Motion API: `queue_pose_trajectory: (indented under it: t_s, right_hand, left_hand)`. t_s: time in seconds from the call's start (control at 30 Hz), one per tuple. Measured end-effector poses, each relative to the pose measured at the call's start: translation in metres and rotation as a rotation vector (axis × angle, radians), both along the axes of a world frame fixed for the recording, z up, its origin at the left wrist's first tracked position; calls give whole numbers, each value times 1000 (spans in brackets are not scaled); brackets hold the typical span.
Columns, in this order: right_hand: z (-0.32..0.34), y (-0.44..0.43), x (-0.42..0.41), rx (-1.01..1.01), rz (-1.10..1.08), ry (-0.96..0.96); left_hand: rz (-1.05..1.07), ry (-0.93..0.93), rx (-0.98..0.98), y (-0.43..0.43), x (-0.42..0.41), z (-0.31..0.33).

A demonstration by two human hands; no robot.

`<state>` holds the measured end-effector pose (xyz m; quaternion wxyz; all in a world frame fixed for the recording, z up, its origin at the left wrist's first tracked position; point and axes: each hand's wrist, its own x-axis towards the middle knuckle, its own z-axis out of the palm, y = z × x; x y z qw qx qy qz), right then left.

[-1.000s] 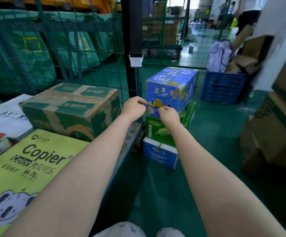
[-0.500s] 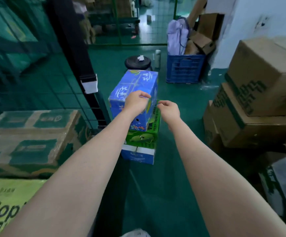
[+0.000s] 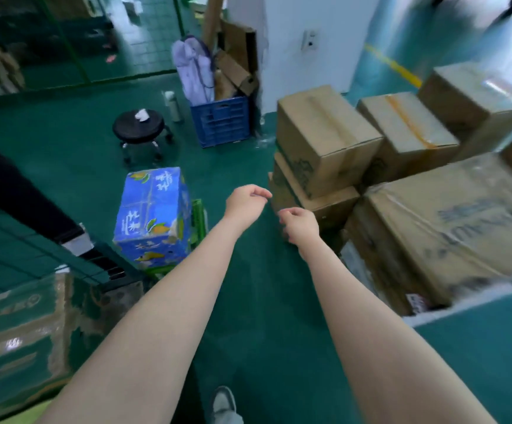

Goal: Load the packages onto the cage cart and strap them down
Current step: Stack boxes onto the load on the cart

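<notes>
Green floor now fills the view: both hands, left hand (image 3: 246,201) and right hand (image 3: 299,221), have swung off the blue carton (image 3: 152,217) toward the brown boxes (image 3: 325,139), fingers loosely curled, seemingly empty, ready for the next package.

cardboard boxes (image 3: 325,133) (tape seemingly glossy), plastic crate (image 3: 221,123)

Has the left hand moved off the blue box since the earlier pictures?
Yes. The left hand was over the blue box half a second ago; now it is to the right of it, over bare floor, nearer the brown boxes.
</notes>
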<state>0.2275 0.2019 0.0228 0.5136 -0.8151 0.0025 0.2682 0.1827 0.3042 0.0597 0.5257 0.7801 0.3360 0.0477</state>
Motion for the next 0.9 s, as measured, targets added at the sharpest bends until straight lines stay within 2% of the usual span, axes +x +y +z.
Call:
queue_pose_trajectory:
  t_s: [0.23, 0.4, 0.6, 0.9]
  right_hand:
    - [51, -100, 6, -39, -278, 92]
    - [75, -166, 11, -30, -443, 157]
    - [87, -259, 26, -84, -486, 194]
    - [100, -385, 59, -163, -425, 196]
  left_hand:
    - [-184, 60, -155, -89, 21, 44]
    - [-221, 132, -200, -138, 27, 56]
    - [-195, 220, -243, -216, 46, 52]
    - [-136, 311, -233, -323, 59, 39]
